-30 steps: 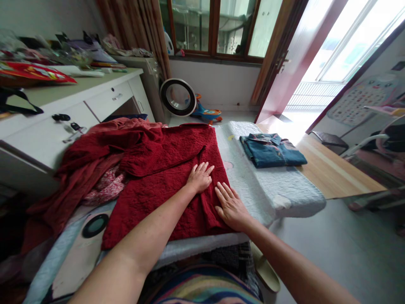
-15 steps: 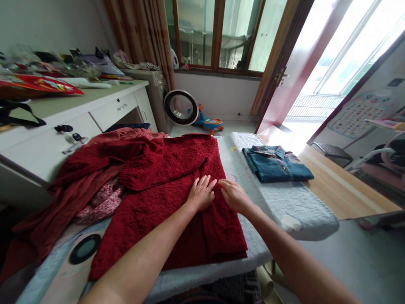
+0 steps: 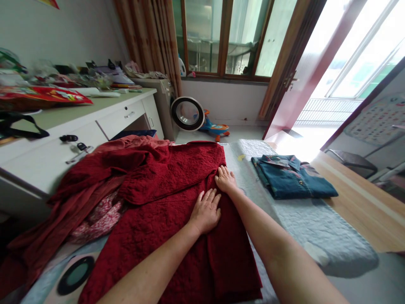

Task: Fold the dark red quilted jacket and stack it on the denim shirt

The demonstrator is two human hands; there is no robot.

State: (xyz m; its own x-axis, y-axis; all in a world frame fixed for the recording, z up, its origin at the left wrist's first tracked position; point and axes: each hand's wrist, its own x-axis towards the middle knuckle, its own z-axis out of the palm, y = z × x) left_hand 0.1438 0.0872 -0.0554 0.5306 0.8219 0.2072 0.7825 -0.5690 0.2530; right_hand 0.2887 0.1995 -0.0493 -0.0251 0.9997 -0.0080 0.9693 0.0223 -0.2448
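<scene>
A dark red quilted jacket (image 3: 164,219) lies spread on a pale blue padded cover, its right side folded inward. My left hand (image 3: 205,211) rests flat on the jacket with the fingers stretched out. Just beyond it, my right hand (image 3: 225,179) lies on the jacket's folded right edge, fingers extended and palm down. One sleeve (image 3: 142,185) of the jacket lies across its upper left part. A folded blue denim garment (image 3: 294,176) sits to the right on the pale cover (image 3: 335,236).
Reddish clothes (image 3: 79,198) and a patterned red-white cloth (image 3: 98,215) are heaped at the left. Behind stands a white cabinet (image 3: 85,135) with a cluttered top. A washing machine's round door (image 3: 187,113) hangs open. A wooden tabletop (image 3: 357,190) extends at the right.
My right hand has moved away from me along the jacket's right edge and its fingers have straightened. My left hand stays pressed on the jacket. The camera view has shifted slightly.
</scene>
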